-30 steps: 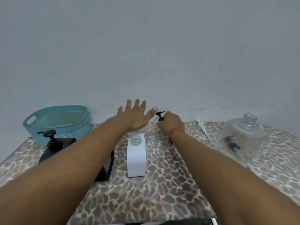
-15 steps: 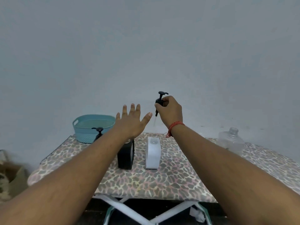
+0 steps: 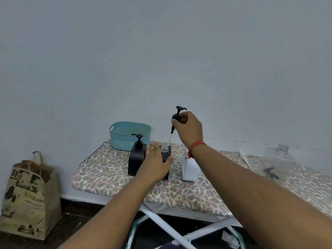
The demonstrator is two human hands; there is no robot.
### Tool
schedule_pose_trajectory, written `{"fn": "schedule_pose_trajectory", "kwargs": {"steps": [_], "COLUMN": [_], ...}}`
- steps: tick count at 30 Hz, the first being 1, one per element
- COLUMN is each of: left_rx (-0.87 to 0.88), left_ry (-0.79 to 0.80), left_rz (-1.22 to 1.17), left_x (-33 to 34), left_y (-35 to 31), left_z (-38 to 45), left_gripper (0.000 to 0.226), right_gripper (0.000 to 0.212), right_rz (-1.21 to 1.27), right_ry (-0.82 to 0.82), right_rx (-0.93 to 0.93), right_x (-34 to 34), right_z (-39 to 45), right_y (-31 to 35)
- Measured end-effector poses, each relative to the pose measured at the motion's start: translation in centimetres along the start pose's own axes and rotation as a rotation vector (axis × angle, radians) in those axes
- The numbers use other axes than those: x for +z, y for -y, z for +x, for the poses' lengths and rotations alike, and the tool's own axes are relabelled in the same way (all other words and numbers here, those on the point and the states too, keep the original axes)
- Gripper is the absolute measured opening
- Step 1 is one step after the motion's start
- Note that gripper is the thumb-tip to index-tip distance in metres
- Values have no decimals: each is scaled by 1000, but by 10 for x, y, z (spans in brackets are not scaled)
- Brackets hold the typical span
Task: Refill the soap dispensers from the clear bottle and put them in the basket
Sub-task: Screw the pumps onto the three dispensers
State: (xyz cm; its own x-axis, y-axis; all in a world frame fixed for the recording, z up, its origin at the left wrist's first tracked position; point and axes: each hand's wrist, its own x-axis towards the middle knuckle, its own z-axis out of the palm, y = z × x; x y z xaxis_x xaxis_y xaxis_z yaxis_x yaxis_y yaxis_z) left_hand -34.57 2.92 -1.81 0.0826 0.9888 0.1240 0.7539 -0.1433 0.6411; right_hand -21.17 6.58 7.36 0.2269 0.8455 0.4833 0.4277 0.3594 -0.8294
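A: On the leopard-print board, count: three square dispensers. Two black, one white.

B: Confirm. First black dispenser, pump fitted, stands at left. Second black dispenser just beside it, neck open, no pump. White dispenser stands to the right, partly behind the right forearm; its top is hidden.

A: Pumps?

B: One black pump in the air, pinched at its collar by the right hand, dip tube hanging above the open neck. One white pump lying on the board near the back edge.

A: Left hand?

B: Fingers straight, wrapped loosely against the second black dispenser, thumb on its right side.

A: Containers?

B: One teal basket at the back left; nothing visible inside it. One clear bottle at far right, uncapped; a dark pump-like piece shows through it. Liquid level: cannot tell.

A: Off the board?

B: One printed paper bag on the floor, left.
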Motion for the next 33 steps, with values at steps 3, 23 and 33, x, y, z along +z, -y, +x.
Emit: {"fn": "schedule_pose_trajectory", "kwargs": {"steps": [3, 23, 33], "left_rx": [0, 31, -146], "left_ry": [-13, -163, -179], "left_rz": [-19, -215, -714], "left_x": [7, 34, 55], "left_y": [3, 15, 30], "left_z": [0, 17, 29], "left_gripper": [90, 92, 99], "right_gripper": [27, 23, 19], "right_rz": [-29, -32, -81], "right_ry": [19, 96, 18], "right_rx": [-11, 162, 85], "right_x": [8, 55, 77], "right_z": [-1, -44, -56], "right_y": [-4, -45, -67]}}
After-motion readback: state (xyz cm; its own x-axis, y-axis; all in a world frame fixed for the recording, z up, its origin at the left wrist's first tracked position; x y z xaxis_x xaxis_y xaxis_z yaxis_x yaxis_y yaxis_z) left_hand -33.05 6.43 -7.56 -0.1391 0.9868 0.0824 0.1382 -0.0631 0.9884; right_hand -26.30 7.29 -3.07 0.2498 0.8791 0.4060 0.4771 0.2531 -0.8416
